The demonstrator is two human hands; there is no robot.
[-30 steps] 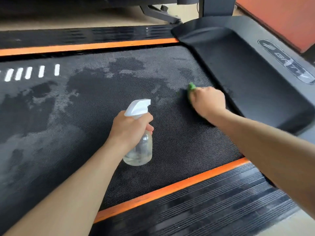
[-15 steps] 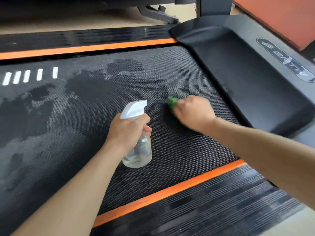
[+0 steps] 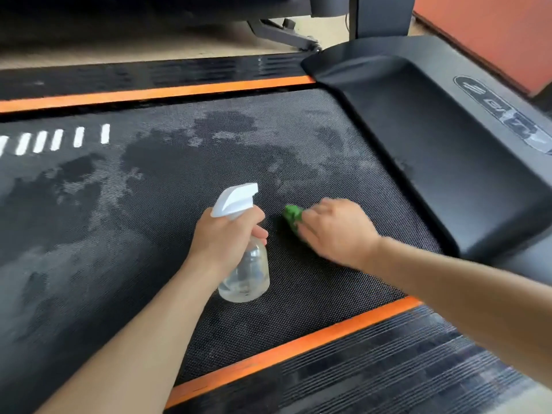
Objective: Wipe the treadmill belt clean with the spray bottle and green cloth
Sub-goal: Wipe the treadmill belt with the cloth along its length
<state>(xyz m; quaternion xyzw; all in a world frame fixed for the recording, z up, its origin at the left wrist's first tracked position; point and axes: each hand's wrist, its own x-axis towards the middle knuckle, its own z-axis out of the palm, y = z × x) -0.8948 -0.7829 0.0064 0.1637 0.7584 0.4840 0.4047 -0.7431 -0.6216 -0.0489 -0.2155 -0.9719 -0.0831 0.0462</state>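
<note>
The black treadmill belt (image 3: 149,234) fills the view, with pale dusty patches and darker wet areas. My left hand (image 3: 227,234) grips the neck of a clear spray bottle (image 3: 246,276) with a white trigger head, held above the belt's middle. Just right of it, my right hand (image 3: 337,231) presses a green cloth (image 3: 292,216) onto the belt. Most of the cloth is hidden under that hand; only its left edge shows.
Orange strips (image 3: 155,92) and ribbed black side rails (image 3: 373,363) border the belt on both long sides. The black motor cover (image 3: 442,162) rises at the right end. White stripes (image 3: 56,140) mark the belt at far left. An upright post (image 3: 379,16) stands behind.
My right hand has slid the green cloth leftward and nearer to me, away from the motor cover, toward the bottle. The left hand with the bottle has barely moved.
</note>
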